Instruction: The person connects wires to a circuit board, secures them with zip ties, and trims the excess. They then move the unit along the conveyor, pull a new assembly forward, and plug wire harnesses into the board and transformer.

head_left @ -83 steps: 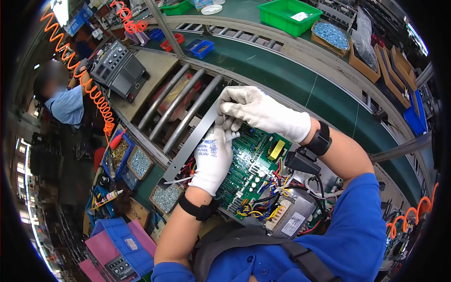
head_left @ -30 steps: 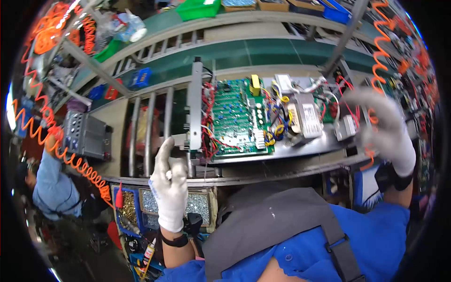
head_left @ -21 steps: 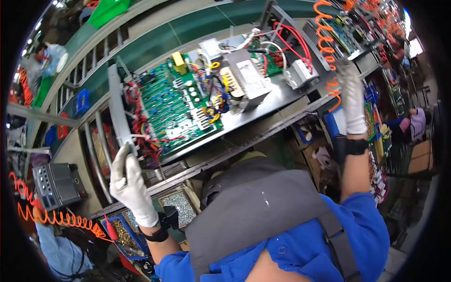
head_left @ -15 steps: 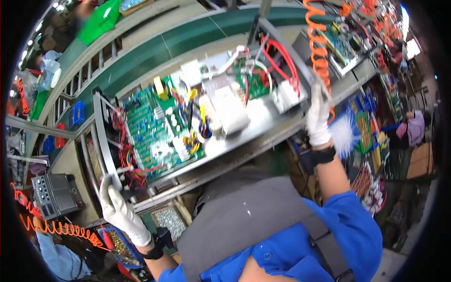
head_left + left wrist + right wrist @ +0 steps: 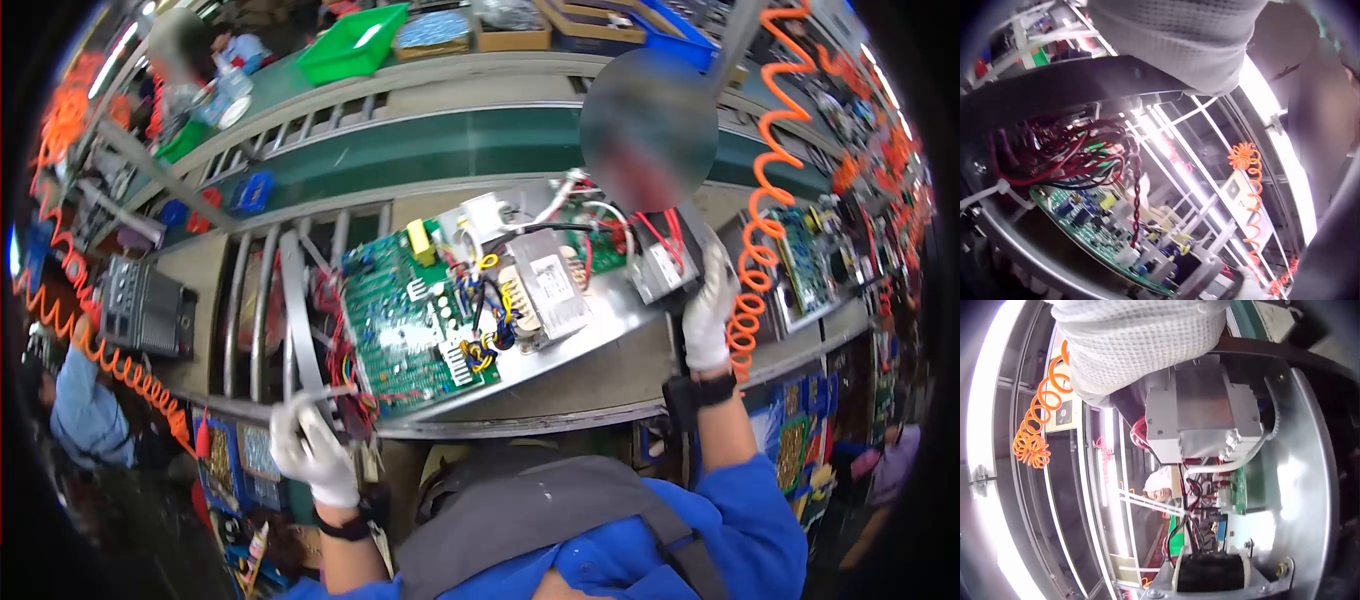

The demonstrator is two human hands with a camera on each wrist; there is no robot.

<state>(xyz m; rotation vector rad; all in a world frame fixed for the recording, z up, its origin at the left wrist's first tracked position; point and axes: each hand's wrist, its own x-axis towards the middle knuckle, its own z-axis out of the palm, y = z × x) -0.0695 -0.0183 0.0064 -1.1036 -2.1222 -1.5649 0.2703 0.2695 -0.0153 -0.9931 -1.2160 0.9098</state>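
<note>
A metal chassis point(image 5: 612, 325) with a green circuit board point(image 5: 395, 325), a transformer point(image 5: 550, 285) and bundled wires lies slantwise in the head view. My gloved left hand point(image 5: 312, 455) grips the near end of its narrow grey left panel point(image 5: 297, 315). At the opposite end my gloved right hand point(image 5: 710, 315) holds the right end panel, fingers reaching along it beside a grey-white box point(image 5: 664, 270). The left wrist view has the glove point(image 5: 1179, 44) over the panel's dark edge, above red and black wires point(image 5: 1066, 159). In the right wrist view, the glove point(image 5: 1141, 347) hides the fingertips.
Metal rollers point(image 5: 262, 310) and a grey machine point(image 5: 148, 305) are to the left. A coiled orange hose point(image 5: 765, 230) hangs close by my right hand, with another open chassis point(image 5: 805, 265) beyond. Behind runs a green conveyor point(image 5: 450, 150). Bins of small parts point(image 5: 255, 450) stand below left.
Both hands were together at the left panel; they then parted, and the right hand swung out and came onto the chassis's right end. The left hand took the panel's near end. The head view has turned.
</note>
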